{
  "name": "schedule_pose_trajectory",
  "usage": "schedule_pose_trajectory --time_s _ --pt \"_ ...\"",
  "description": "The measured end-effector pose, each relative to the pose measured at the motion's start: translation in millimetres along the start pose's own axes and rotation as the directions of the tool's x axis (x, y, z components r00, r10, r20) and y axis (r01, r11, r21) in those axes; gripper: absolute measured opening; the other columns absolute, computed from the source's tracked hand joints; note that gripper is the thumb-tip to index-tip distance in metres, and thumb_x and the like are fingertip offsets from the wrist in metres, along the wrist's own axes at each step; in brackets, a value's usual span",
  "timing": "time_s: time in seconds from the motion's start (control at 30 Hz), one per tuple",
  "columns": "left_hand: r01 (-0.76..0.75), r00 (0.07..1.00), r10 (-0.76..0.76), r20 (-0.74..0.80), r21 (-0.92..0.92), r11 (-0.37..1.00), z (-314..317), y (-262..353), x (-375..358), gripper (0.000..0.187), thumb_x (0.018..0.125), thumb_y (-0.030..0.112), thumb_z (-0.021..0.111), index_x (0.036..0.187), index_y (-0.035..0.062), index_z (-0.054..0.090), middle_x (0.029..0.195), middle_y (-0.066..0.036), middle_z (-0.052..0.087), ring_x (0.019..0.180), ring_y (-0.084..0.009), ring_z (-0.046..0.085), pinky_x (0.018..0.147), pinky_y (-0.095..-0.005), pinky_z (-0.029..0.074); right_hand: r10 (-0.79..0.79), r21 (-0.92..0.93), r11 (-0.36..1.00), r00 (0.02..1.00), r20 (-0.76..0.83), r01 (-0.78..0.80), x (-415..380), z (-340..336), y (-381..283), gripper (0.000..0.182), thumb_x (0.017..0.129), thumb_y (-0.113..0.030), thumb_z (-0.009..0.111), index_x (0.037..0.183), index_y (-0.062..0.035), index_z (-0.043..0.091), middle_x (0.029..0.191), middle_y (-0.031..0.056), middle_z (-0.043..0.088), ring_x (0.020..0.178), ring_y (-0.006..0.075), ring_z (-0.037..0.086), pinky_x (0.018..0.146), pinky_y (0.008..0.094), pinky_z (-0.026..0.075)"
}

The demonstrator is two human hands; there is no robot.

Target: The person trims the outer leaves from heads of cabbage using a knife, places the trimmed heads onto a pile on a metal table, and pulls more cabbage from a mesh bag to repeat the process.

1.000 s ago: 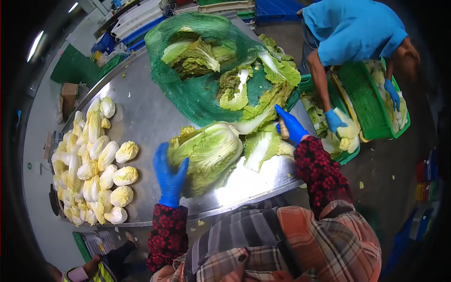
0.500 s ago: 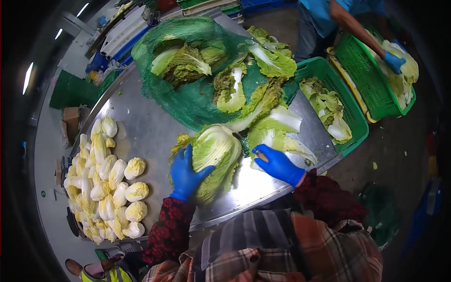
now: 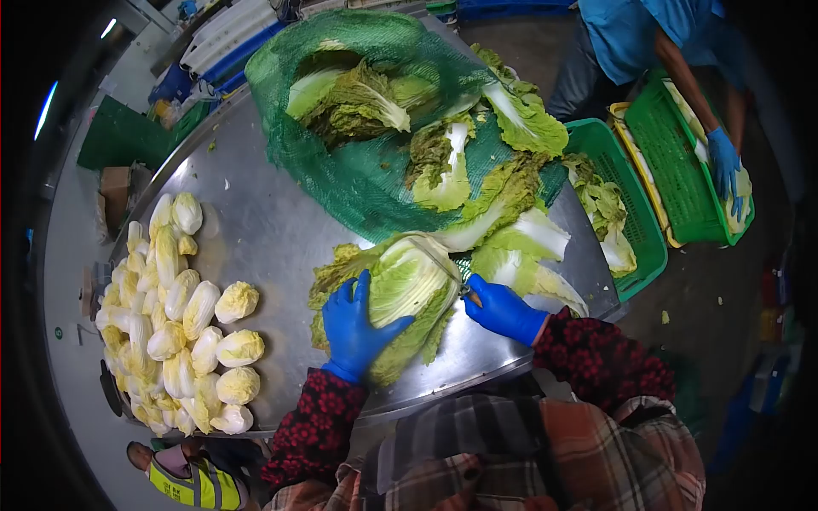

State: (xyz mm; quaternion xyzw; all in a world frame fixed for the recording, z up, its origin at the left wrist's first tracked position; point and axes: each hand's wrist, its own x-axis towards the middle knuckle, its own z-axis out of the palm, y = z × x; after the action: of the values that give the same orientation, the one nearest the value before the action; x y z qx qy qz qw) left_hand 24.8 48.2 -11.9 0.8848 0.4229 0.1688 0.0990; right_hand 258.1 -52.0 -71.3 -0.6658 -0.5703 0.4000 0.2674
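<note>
A large leafy cabbage (image 3: 413, 277) lies on the metal table (image 3: 281, 247). My left hand (image 3: 360, 326), in a blue glove, rests on its near left side with thumb and fingers spread. My right hand (image 3: 498, 308), also gloved in blue, is closed on the handle of a knife (image 3: 446, 279), whose thin blade reaches over the right side of the cabbage. Loose outer leaves (image 3: 520, 255) lie just beyond my right hand. Behind the cabbage, a green mesh bag (image 3: 341, 179) holds leafy cabbage (image 3: 358, 98).
Many small trimmed cabbages (image 3: 183, 332) are piled on the table's left. Off the right edge stands a green crate (image 3: 643, 255) with leaves. A co-worker in blue (image 3: 635, 38) reaches into another green crate (image 3: 669, 153). Someone in a yellow vest (image 3: 200, 485) is at lower left.
My right hand has come closer to the cabbage, and the knife blade now shows against it. My left hand still rests on the cabbage. The co-worker's gloved hand has moved lower; the view has shifted.
</note>
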Motion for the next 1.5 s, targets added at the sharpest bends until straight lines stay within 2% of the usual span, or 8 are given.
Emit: schedule_pose_trajectory --time_s 0.4,0.67,0.87,1.07,1.2,1.3,1.4,1.5 --pt "0.024 1.000 -0.022 0.019 -0.094 0.995 7.0 -8.8 14.1 0.083 0.057 0.050 0.077 0.118 0.0001 0.050 0.106 -0.018 0.052 0.093 -0.0331 0.050 0.078 -0.0428 0.039 0.240 -0.166 0.961 0.965 0.102 -0.222 22.0 10.4 -6.0 0.026 0.083 -0.019 0.049 0.098 0.0004 0.041 0.073 0.0237 0.059 0.070 0.0433 0.057 0.062 0.0513 0.045" --pt "0.112 0.993 -0.097 0.070 -0.268 0.957 10.4 -29.5 20.4 0.074 0.065 0.037 0.076 0.121 -0.0013 0.047 0.108 -0.020 0.053 0.098 -0.0357 0.050 0.085 -0.0448 0.039 0.155 -0.162 0.975 0.988 0.015 -0.150 38.2 13.1 -8.7 0.026 0.082 -0.018 0.048 0.101 -0.0002 0.044 0.082 0.0243 0.060 0.077 0.0415 0.059 0.067 0.0502 0.046" --pt "0.079 0.994 -0.083 -0.070 -0.052 0.996 6.3 6.3 -10.0 0.068 0.072 0.036 0.070 0.122 -0.0018 0.045 0.102 -0.020 0.054 0.092 -0.0351 0.051 0.080 -0.0439 0.040 0.212 -0.304 0.935 0.975 0.068 -0.182 27.2 -5.3 -25.8 0.025 0.081 -0.017 0.049 0.098 0.0010 0.046 0.080 0.0223 0.061 0.076 0.0399 0.060 0.066 0.0495 0.046" --pt "0.078 0.987 -0.113 -0.115 -0.274 0.958 22.7 -42.1 4.8 0.050 0.079 0.028 0.066 0.117 -0.0017 0.052 0.104 -0.018 0.058 0.095 -0.0310 0.055 0.085 -0.0384 0.042 0.212 -0.284 0.940 0.976 0.055 -0.188 47.8 12.5 -12.5 0.025 0.079 -0.014 0.047 0.102 -0.0024 0.044 0.081 0.0226 0.060 0.078 0.0404 0.059 0.066 0.0503 0.045" --pt "0.336 0.921 -0.380 0.090 -0.678 0.654 47.2 -97.4 1.0 0.039 0.087 0.021 0.057 0.118 -0.0032 0.051 0.115 -0.019 0.056 0.105 -0.0269 0.053 0.091 -0.0358 0.040 0.183 -0.263 0.948 0.983 -0.019 -0.182 76.0 60.1 30.3 0.029 0.080 -0.016 0.048 0.108 -0.0060 0.046 0.085 0.0211 0.061 0.078 0.0405 0.059 0.067 0.0494 0.046" --pt "0.175 0.965 -0.245 -0.092 -0.472 0.864 43.2 -79.0 -10.0 0.044 0.086 0.021 0.056 0.122 -0.0025 0.049 0.118 -0.016 0.055 0.109 -0.0264 0.051 0.096 -0.0369 0.037 0.072 -0.187 0.979 0.996 -0.060 -0.082 82.7 49.1 18.5 0.030 0.083 -0.022 0.049 0.109 -0.0076 0.049 0.088 0.0205 0.062 0.079 0.0391 0.060 0.068 0.0480 0.047" --pt "0.243 0.937 -0.346 -0.039 -0.639 0.730 43.9 -83.5 -18.9 0.045 0.084 0.021 0.056 0.123 -0.0015 0.048 0.123 -0.017 0.051 0.113 -0.0299 0.049 0.098 -0.0380 0.035 0.176 -0.306 0.939 0.984 0.029 -0.159 88.2 45.4 20.5 0.031 0.083 -0.023 0.050 0.108 -0.0040 0.052 0.088 0.0192 0.064 0.070 0.0343 0.063 0.062 0.0443 0.051" --pt "0.183 0.933 -0.343 -0.107 -0.681 0.709 48.0 -82.1 -27.3 0.050 0.081 0.019 0.059 0.124 -0.0016 0.046 0.123 -0.019 0.050 0.114 -0.0315 0.047 0.099 -0.0379 0.034 0.280 0.028 0.939 0.811 0.513 -0.342 103.1 12.3 14.3 0.031 0.080 -0.025 0.057 0.102 -0.0039 0.053 0.078 0.0145 0.064 0.050 0.0207 0.058 0.043 0.0332 0.047"
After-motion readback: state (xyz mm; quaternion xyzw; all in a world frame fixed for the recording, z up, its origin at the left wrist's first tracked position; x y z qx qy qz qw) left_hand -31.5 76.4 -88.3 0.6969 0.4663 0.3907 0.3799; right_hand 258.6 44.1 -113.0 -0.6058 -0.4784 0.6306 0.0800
